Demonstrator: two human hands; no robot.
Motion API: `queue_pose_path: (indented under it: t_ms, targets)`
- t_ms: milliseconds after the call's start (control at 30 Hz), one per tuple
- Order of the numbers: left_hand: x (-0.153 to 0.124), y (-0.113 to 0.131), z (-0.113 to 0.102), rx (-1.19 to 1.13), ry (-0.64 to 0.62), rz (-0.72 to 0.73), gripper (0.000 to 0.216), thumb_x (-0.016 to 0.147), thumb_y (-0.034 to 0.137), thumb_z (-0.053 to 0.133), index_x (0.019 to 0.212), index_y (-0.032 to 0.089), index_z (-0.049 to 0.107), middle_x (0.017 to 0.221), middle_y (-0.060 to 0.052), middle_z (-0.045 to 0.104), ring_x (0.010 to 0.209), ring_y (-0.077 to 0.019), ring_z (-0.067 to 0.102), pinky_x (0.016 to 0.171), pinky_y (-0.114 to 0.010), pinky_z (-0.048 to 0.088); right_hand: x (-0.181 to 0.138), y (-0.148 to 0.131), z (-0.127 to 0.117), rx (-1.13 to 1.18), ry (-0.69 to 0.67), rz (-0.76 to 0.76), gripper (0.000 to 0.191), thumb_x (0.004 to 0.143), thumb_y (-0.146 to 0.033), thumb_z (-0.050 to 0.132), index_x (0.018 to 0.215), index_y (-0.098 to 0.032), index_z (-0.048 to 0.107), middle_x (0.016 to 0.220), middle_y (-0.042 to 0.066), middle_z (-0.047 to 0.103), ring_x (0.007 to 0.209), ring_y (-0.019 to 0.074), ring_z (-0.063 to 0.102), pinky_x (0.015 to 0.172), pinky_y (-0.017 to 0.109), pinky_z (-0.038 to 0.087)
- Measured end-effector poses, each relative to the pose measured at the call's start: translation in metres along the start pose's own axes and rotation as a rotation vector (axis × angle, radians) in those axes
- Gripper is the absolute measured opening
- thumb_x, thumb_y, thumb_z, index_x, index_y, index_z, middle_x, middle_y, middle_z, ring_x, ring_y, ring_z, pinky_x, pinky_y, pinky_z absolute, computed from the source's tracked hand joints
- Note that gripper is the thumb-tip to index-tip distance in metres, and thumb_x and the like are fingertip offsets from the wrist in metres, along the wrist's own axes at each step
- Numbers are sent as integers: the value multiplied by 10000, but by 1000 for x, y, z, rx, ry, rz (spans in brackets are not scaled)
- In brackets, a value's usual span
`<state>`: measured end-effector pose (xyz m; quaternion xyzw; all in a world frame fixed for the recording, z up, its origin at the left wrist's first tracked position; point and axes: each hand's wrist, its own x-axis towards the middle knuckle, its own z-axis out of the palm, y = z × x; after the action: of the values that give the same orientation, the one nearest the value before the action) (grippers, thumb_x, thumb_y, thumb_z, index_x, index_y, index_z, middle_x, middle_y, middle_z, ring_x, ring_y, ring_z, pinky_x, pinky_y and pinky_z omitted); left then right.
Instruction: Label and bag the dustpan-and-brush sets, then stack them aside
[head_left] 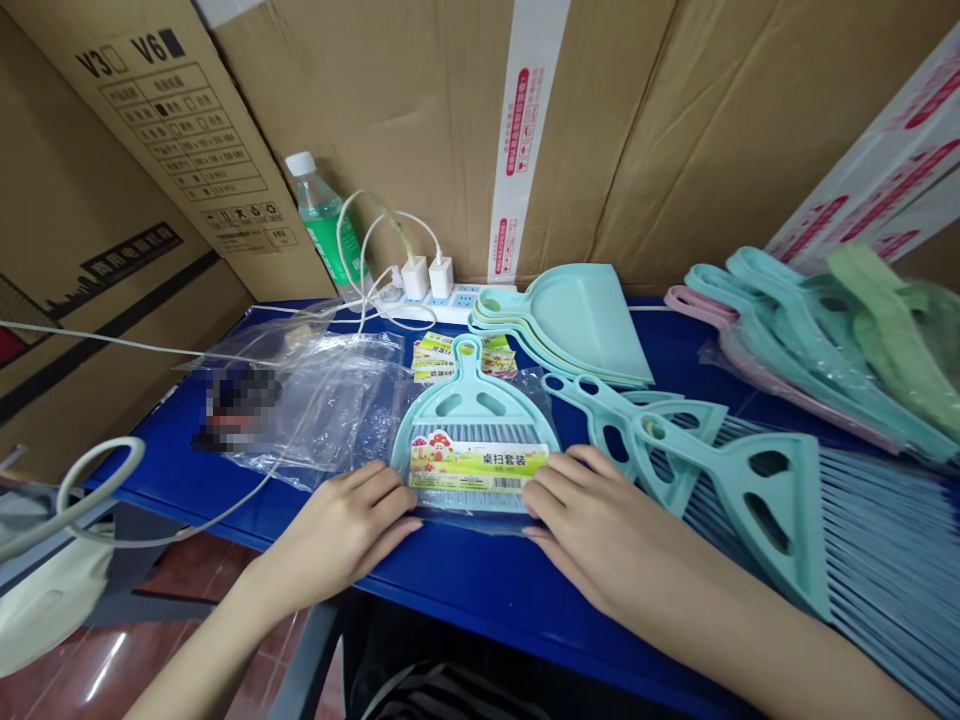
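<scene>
A light-blue dustpan and brush set point(466, 405) lies flat in a clear plastic bag in front of me, handle pointing away. Across its grey-blue bristles is a yellow-green label card point(480, 466) with mushroom pictures. My left hand point(364, 520) has its fingers curled over the bag's lower left edge, thumb underneath. At the lower right corner my right hand point(577, 505) pinches the bag in the same way, fingertips touching the card's end. More label cards point(502, 355) lie just behind the set's handle.
Loose brushes point(750, 480) spread to the right, and stacked dustpans point(581, 320) stand behind. Several bagged sets point(810, 340) are piled at the far right. Clear plastic bags point(337, 390) lie left, under a white cable. A power strip point(450, 300) and a bottle point(326, 225) stand against cardboard boxes.
</scene>
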<state>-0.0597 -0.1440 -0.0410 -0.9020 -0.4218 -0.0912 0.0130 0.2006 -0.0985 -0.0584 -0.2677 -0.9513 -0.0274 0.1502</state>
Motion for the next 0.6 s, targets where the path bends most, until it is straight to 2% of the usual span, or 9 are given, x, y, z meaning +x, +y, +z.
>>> queue_pose_path:
  t_ms: [133, 400, 600]
  targets:
    - [1, 0, 0, -24, 6, -16, 370, 1037, 276, 295, 864, 169, 604, 785, -37, 630, 696, -171, 569, 608, -280, 473, -1, 2, 2, 4, 28, -8, 218, 839, -52, 501, 685, -200, 548, 701, 25, 600, 697, 195, 536, 707, 341, 389]
    - [5, 0, -2, -19, 20, -79, 419, 1048, 273, 228, 870, 170, 593, 756, -33, 632, 671, -161, 604, 586, -271, 483, 1, 4, 0, 46, 62, 47, 249, 818, -3, 474, 687, -196, 562, 717, 31, 598, 686, 192, 529, 675, 328, 392]
    - [5, -3, 3, -39, 38, -123, 340, 1037, 259, 279, 908, 180, 584, 793, -32, 671, 690, -171, 657, 593, -282, 512, 3, 6, 3, 56, 72, 53, 253, 805, 6, 480, 669, -196, 548, 660, 18, 585, 655, 186, 507, 659, 326, 383]
